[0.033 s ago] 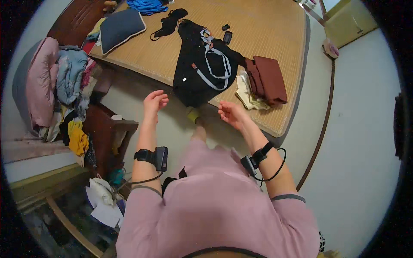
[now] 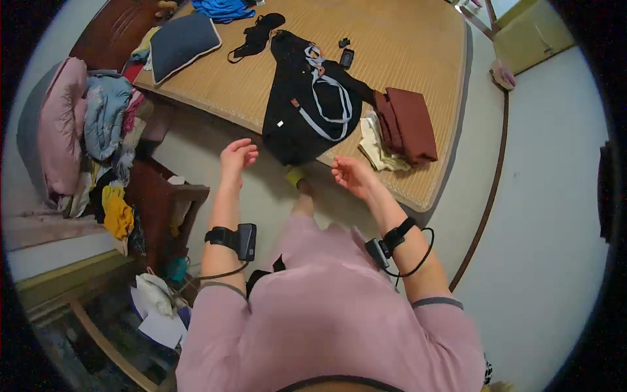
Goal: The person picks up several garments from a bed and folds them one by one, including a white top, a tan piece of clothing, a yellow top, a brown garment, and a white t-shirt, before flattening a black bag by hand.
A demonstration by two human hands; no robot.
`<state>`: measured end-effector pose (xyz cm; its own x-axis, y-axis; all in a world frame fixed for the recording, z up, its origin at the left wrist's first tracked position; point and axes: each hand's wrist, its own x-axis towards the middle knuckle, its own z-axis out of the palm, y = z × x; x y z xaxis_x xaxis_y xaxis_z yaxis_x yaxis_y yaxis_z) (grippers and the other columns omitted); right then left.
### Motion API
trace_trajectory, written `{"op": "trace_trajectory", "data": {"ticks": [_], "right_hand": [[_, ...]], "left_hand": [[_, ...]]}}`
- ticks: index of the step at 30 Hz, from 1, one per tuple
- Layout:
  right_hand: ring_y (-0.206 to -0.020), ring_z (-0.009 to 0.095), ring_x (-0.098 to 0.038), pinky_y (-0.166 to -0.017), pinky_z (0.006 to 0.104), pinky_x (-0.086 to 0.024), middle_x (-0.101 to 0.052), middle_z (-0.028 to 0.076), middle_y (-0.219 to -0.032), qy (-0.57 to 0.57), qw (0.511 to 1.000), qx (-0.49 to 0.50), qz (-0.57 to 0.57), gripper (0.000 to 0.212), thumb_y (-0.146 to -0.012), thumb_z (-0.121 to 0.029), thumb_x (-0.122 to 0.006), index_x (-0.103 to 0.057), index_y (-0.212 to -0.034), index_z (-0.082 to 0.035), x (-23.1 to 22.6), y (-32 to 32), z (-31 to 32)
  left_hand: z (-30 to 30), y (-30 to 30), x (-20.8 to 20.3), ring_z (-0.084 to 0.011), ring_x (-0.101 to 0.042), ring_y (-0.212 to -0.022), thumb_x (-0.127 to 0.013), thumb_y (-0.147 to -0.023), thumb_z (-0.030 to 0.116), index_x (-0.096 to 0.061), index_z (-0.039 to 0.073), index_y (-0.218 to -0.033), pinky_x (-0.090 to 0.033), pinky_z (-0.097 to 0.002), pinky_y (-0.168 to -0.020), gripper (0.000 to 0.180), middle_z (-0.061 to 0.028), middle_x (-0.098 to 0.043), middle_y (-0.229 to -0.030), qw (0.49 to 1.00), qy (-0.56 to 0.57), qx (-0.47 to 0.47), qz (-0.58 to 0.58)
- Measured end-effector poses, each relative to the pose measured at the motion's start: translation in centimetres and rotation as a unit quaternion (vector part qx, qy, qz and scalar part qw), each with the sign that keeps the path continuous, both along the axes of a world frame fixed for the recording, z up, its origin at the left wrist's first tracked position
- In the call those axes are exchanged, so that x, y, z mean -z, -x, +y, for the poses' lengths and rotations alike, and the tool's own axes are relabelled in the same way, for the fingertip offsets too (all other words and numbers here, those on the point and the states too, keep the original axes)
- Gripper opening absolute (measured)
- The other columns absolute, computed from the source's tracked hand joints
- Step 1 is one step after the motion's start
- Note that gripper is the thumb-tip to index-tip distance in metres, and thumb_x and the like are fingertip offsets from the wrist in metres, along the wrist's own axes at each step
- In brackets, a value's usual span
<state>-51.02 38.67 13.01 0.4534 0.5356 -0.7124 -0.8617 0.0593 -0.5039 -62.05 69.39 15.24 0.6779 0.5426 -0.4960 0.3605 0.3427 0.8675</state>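
Left hand [image 2: 236,157], right hand [image 2: 351,174] — seemingly empty, near black bag [image 2: 307,111]

A black bag [image 2: 307,104] with pale grey straps looped across its front lies flat near the upper middle of the frame, on the woven mat. Its lower end hangs over the mat's near edge. Small tan tabs and a white tag show on its left side. It looks slack and unfilled.

A bed [image 2: 405,46] covered with a woven straw mat is seen on a pale floor [image 2: 542,196]; clothes are heaped over a dark wooden chair [image 2: 163,202].
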Motion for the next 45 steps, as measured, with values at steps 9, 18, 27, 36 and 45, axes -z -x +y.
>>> {"op": "trace_trajectory", "data": {"ticks": [9,18,27,36,45], "right_hand": [[-0.073,0.013,-0.058,-0.062,0.0238,-0.048,-0.06,0.002,-0.086,0.109,0.988,0.084,0.067,0.019,-0.087,-0.019,-0.057,-0.057,-0.102,-0.008,6.2,-12.1,7.7],[-0.072,0.015,-0.059,-0.06,0.0247,-0.049,-0.061,0.004,-0.089,0.156,0.976,0.111,0.104,0.023,-0.09,-0.018,-0.051,-0.056,-0.109,-0.007,10.3,-17.5,13.3],[-0.081,0.015,-0.058,-0.069,0.0254,-0.047,-0.059,0.007,-0.102,0.184,0.98,0.0,-0.073,0.038,-0.086,-0.028,-0.06,-0.054,-0.115,-0.004,12.3,-21.6,20.3],[-0.084,0.013,-0.056,-0.071,0.026,-0.045,-0.061,0.006,-0.098,0.109,0.95,-0.254,-0.147,0.038,-0.079,-0.028,-0.065,-0.057,-0.104,-0.001,1.8,-21.2,25.7],[-0.088,0.012,-0.059,-0.08,0.0261,-0.047,-0.064,0.003,-0.101,-0.235,0.913,-0.325,-0.073,0.029,-0.08,-0.008,-0.051,-0.058,-0.108,-0.002,-10.4,-12.1,19.6]], "left_hand": [[2.6,-13.2,15.3,-0.0135,-0.061,-0.068,-0.053,-0.081,0.001,-0.047,0.001,-0.123,-0.052,-0.0249,-0.055,0.042,-0.0093,-0.06,-0.09,0.99,0.04,-0.009,0.136],[6.5,-23.8,28.9,-0.0358,-0.055,-0.101,-0.062,-0.077,0.012,-0.038,0.003,-0.129,-0.045,-0.0426,-0.085,0.058,-0.0202,-0.048,-0.122,0.947,-0.163,0.09,0.263],[9.7,-25.2,17.9,-0.0316,-0.05,-0.097,-0.069,-0.062,0.015,-0.059,0.002,-0.072,-0.041,-0.0356,-0.086,0.019,-0.0151,-0.053,-0.104,0.93,-0.146,0.335,-0.037],[5.4,-16.6,4.8,-0.0285,-0.048,-0.1,-0.075,-0.066,0.019,-0.059,0.005,-0.075,-0.037,-0.0364,-0.086,0.023,-0.01,-0.054,-0.096,0.866,-0.084,0.466,-0.161],[3.3,-1.3,4.0,-0.0234,-0.055,-0.105,-0.053,-0.089,0.023,-0.045,0.002,-0.128,-0.044,-0.0377,-0.093,0.046,-0.011,-0.055,-0.121,0.954,0.19,-0.184,-0.143]]}}
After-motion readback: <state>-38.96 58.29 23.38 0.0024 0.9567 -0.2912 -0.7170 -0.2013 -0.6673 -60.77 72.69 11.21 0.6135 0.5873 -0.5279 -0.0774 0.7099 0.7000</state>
